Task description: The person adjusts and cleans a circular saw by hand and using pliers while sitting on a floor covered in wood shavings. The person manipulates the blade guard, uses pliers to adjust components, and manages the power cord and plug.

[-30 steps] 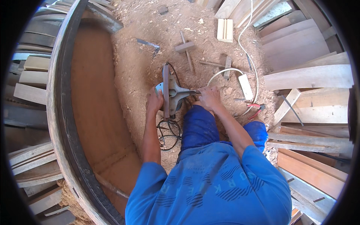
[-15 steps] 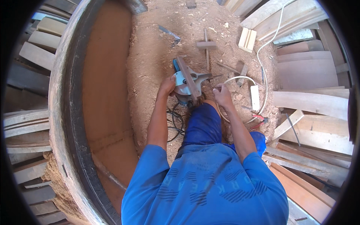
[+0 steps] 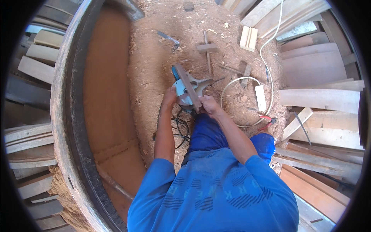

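In front of my bent knee is a corded power tool [image 3: 180, 91] with a teal body and pale grey metal parts. Its exact kind I cannot make out. A narrow brown wooden strip [image 3: 187, 86] lies slantwise across its top. My left hand [image 3: 169, 96] grips the tool's left side, fingers partly hidden behind it. At the strip's near end, my right hand [image 3: 210, 105] is closed around the wood. A black cable [image 3: 180, 125] lies in loops below the tool.
On the shaving-covered ground lie two wooden marking gauges [image 3: 207, 48] [image 3: 245, 75], a metal blade [image 3: 168, 38], a pale grooved block [image 3: 248, 38], a white power strip [image 3: 260, 98] and red-handled pliers [image 3: 267, 122]. A large curved wooden wall [image 3: 62, 100] stands left; stacked boards [image 3: 317, 101] line the right.
My right hand has moved left from beside the tool and taken hold of the strip's near end. The tool and my left hand have shifted slightly.
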`<state>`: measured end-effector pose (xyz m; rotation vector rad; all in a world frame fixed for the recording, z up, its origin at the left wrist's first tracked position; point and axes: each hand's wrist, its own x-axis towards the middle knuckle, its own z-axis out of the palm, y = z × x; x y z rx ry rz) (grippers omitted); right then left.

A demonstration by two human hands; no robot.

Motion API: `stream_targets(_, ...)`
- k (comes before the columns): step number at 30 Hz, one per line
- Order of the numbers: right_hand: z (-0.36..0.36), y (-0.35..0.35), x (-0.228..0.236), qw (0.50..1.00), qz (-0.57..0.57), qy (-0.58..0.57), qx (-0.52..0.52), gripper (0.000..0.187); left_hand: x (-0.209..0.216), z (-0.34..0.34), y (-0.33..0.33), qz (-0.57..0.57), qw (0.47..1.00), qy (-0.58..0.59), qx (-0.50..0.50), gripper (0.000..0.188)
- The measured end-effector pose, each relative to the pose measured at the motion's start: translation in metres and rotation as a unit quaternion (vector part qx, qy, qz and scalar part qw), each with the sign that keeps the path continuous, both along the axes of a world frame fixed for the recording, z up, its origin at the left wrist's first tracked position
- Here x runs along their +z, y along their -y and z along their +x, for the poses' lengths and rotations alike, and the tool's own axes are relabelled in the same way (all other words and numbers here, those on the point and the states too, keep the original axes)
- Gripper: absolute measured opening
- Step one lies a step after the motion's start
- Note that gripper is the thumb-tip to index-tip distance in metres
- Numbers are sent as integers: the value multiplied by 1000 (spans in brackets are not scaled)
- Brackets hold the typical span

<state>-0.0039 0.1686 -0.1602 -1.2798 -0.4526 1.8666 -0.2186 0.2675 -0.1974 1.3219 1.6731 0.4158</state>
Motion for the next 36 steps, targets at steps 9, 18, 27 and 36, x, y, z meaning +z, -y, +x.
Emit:
stream_targets(9, -31, -8, -16, 996, -27, 74, 35, 31, -3, -28, 3, -7, 992, 110, 66, 45)
stream_targets(18, -12, -22, 7, 990, -2, 117, 75, 36, 16, -3, 9, 187, 977, -10, -99, 35)
stream_targets(27, -14, -33, 12, 991, 16, 116, 59, 35, 8, 0, -16, 165, 985, -9, -54, 25)
stream_targets(36, 14, -16, -11, 967, 101, 192, 135, 32, 38, -5, 10, 143, 986, -75, -30, 68)
